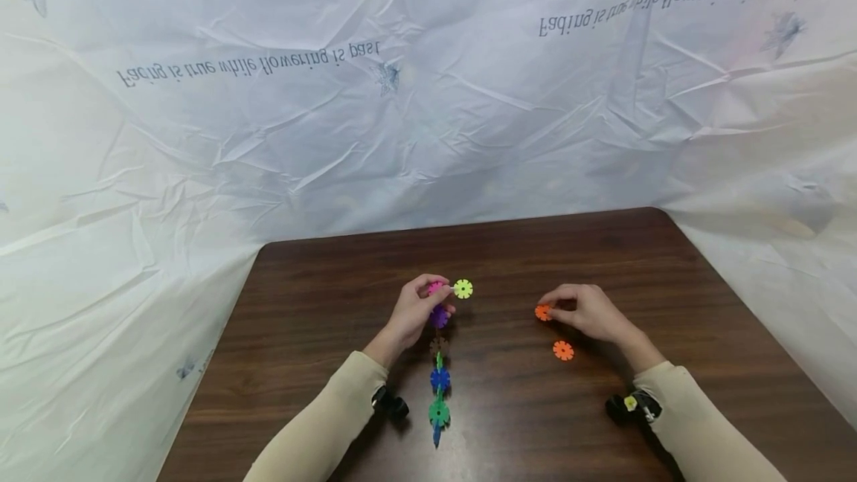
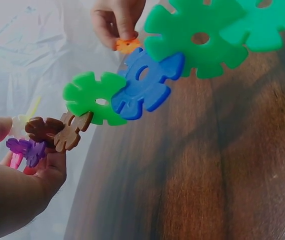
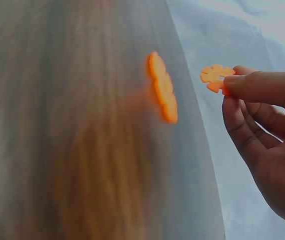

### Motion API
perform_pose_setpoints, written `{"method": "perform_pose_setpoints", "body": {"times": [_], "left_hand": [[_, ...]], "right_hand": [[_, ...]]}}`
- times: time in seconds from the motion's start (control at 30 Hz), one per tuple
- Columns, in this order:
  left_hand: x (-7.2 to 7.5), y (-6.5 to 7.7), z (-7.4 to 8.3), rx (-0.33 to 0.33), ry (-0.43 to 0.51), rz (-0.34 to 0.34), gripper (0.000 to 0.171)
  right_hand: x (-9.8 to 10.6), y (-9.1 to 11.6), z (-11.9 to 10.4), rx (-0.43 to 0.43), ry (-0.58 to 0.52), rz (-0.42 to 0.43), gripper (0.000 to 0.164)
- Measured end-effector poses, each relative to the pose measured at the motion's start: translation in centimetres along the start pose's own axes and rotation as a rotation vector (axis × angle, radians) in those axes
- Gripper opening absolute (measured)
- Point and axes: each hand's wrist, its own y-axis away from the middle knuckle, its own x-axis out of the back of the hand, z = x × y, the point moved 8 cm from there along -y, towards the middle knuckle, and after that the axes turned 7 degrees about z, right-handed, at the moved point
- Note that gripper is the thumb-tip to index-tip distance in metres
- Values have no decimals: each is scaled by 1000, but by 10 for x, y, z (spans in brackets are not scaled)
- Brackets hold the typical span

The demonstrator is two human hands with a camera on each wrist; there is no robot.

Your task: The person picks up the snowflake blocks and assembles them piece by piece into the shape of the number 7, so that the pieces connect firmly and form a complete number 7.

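My left hand (image 1: 411, 311) grips the far end of a chain of interlocking snowflake discs (image 1: 440, 378), around its pink and purple pieces. A yellow disc (image 1: 463, 288) sticks out to the right of those fingertips, joined on by a whitish piece. From the hand the chain runs toward me through purple, brown (image 2: 71, 132), green, blue and green discs, ending in a blue one. Over the right half of the table, my right hand (image 1: 594, 312) pinches an orange snowflake disc (image 3: 215, 75) between thumb and fingers. Just nearer to me, a second orange disc (image 1: 563, 350) lies on the wood.
The dark brown wooden table (image 1: 321, 281) has rounded far corners. A creased white printed sheet (image 1: 428, 132) hangs behind it and along both sides. Black wrist cameras (image 1: 390, 405) sit at both cuffs, low over the tabletop.
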Motion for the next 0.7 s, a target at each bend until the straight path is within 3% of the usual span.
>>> {"method": "perform_pose_setpoints", "body": {"times": [0.4,0.7], "left_hand": [[-1,-1,-1,1,-1,-1,37],[-1,0,-1,10,-2,-11,37]], "right_hand": [[-5,-14,-21,50,-105,65,19],[-6,-24,-35,91,-116,104,21]]}}
